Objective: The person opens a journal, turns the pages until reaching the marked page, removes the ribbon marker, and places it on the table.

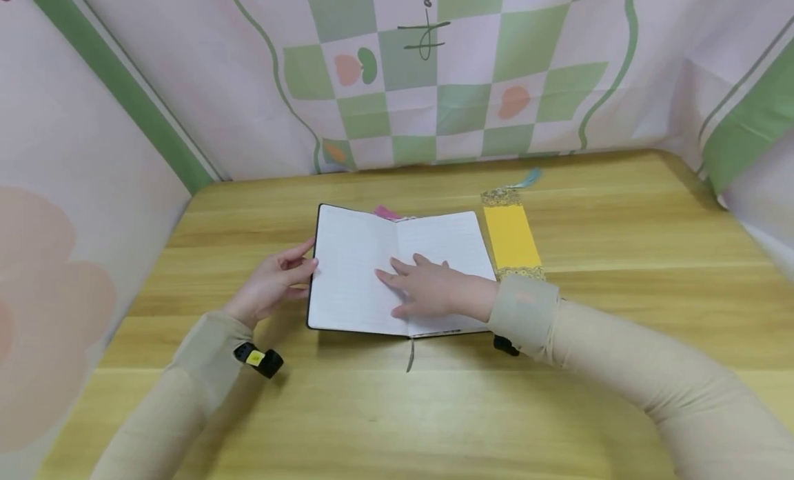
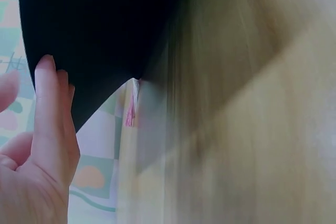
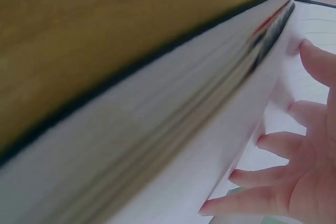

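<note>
An open notebook (image 1: 350, 273) with white, faintly lined pages and a black cover (image 2: 105, 24) lies in the middle of the table. My left hand (image 1: 267, 290) pinches its left edge, thumb over the page and fingers against the back of the cover, which is tilted up off the wood in the left wrist view. Spread fingers of my right hand (image 1: 440, 290) rest on the right page close to the spine. In the right wrist view, the page edges (image 3: 157, 129) show a coloured strip between the leaves. A grey ribbon (image 1: 411, 356) hangs from the spine's bottom.
Right of the notebook lies a yellow card (image 1: 511, 235) with lace ends and a blue tassel (image 1: 530, 178). A pink tassel (image 1: 386, 212) sticks out behind the notebook's top. The wooden table (image 1: 397, 425) meets a patterned cloth (image 1: 465, 107) at the back.
</note>
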A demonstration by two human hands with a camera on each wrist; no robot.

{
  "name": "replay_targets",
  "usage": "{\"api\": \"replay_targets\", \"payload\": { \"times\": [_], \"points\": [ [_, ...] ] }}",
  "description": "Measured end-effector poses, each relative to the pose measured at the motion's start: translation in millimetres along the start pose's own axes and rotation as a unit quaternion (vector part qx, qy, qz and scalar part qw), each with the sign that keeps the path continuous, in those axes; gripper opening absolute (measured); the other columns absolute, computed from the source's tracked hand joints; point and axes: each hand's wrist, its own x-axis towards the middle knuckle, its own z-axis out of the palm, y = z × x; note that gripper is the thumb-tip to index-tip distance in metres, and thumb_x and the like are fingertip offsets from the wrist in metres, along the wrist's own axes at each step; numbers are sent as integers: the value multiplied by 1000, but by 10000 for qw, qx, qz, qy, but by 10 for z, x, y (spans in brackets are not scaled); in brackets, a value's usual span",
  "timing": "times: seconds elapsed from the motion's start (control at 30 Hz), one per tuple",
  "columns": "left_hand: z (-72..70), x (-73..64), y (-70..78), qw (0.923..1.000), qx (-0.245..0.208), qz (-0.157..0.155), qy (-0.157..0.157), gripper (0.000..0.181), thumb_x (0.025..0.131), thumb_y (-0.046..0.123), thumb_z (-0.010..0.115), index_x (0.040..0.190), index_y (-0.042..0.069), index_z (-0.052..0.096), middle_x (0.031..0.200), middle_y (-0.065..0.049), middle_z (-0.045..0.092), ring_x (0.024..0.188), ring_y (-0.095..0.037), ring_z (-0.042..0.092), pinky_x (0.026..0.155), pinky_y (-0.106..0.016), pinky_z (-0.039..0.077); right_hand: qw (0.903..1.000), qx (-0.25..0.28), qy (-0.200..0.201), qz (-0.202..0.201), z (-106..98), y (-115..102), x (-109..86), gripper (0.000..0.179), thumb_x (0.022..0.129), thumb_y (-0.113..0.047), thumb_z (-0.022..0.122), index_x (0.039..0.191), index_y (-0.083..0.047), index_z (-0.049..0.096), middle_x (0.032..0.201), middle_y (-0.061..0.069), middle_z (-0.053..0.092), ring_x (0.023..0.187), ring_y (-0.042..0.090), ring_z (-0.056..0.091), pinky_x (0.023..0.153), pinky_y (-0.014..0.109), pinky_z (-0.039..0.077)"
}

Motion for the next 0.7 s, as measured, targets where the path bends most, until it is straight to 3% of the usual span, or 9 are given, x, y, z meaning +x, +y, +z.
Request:
{"api": "replay_targets", "payload": {
  "times": [0.17,0.43,0.6,0.7],
  "points": [
    [-5,-12,-15,9995,277,-15,136,71,91,9,62,150,19,25,103,-2,47,85,-9,54,73,-23,51,10000,50,-10,6,3,-19,3,73,93,-49,52,152,-30,14,159,6,8,141,48,10,100,74,18],
    [25,-15,-27,9974,533,26,477,69,90,6,62,149,19,29,105,-3,48,82,-10,54,73,-25,52,10000,59,-6,-14,-4,-31,7,75,92,-48,54,152,-30,14,159,5,8,141,47,10,101,73,17],
    [45,4,-35,9980,438,-8,456,69,90,5,62,149,20,30,104,-3,48,81,-10,55,72,-25,52,9985,218,113,-483,-79,145,18,81,85,-37,69,151,-19,25,156,10,20,142,40,18,114,55,14],
    [50,9,-27,9981,434,-9,434,69,90,6,62,149,22,30,104,-3,47,81,-10,54,73,-25,52,9983,171,304,-470,-145,336,29,81,80,-31,75,147,-11,33,153,15,24,141,39,21,116,49,13]
  ]
}}
